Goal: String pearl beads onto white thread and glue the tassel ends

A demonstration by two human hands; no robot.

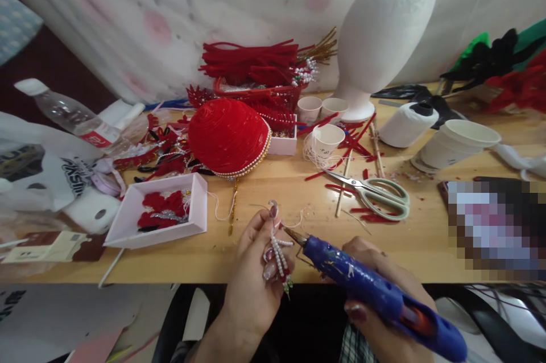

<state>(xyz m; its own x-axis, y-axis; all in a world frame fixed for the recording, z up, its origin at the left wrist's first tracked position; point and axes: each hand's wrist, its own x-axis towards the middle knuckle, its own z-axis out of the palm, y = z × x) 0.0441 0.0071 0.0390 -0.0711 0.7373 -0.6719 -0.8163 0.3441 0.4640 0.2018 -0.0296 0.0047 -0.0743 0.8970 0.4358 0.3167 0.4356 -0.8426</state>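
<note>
My left hand [256, 272] is closed on a small beaded ornament [279, 255], with strands of white beads ending in red and green ones. My right hand [375, 277] wraps round a blue glue gun [354, 272]. The gun's metal tip points left and is at the top of the ornament, close to my left fingertips; whether they touch I cannot tell. Beyond my hands, a red dome-shaped cap [228, 135] edged with pearl beads lies on the table [307, 198]. A thin white thread runs from the ornament.
Green-handled scissors [384, 195] and red scraps lie right of centre. A white box [198, 212] of red pieces is at left, near a plastic bottle [68, 110]. Behind are paper cups [328, 141], a thread spool [405, 127], a red basket [260, 93] and a white head form [384, 33].
</note>
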